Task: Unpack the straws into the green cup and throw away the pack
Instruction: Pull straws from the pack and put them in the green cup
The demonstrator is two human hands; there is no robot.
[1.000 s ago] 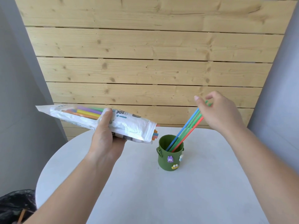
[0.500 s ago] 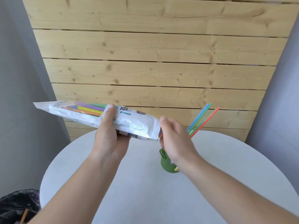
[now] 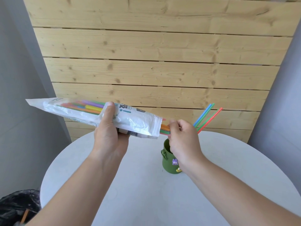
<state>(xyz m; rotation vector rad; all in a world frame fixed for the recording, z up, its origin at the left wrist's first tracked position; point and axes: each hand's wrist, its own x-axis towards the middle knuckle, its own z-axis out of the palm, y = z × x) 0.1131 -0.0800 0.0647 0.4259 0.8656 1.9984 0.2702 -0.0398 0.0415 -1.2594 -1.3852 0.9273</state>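
Note:
My left hand (image 3: pixel 109 136) grips a white plastic straw pack (image 3: pixel 78 111) around its middle and holds it nearly level above the table, its open mouth pointing right. Coloured straws show through its clear part. At that mouth my right hand (image 3: pixel 182 141) pinches the ends of the orange and green straws (image 3: pixel 164 129) that stick out. Just below stands the green cup (image 3: pixel 167 162), partly hidden by my right wrist. Several straws (image 3: pixel 208 116), blue, green and red, lean out of the cup to the upper right.
The cup stands on a round white table (image 3: pixel 228 185). A wooden plank wall (image 3: pixel 154 62) rises behind it. A black bin bag (image 3: pixel 17 204) sits on the floor at the lower left, beside the table's edge.
My right hand let go of the straws in the cup and came left to the pack's mouth, where it now pinches straw ends. The pack stayed in my left hand.

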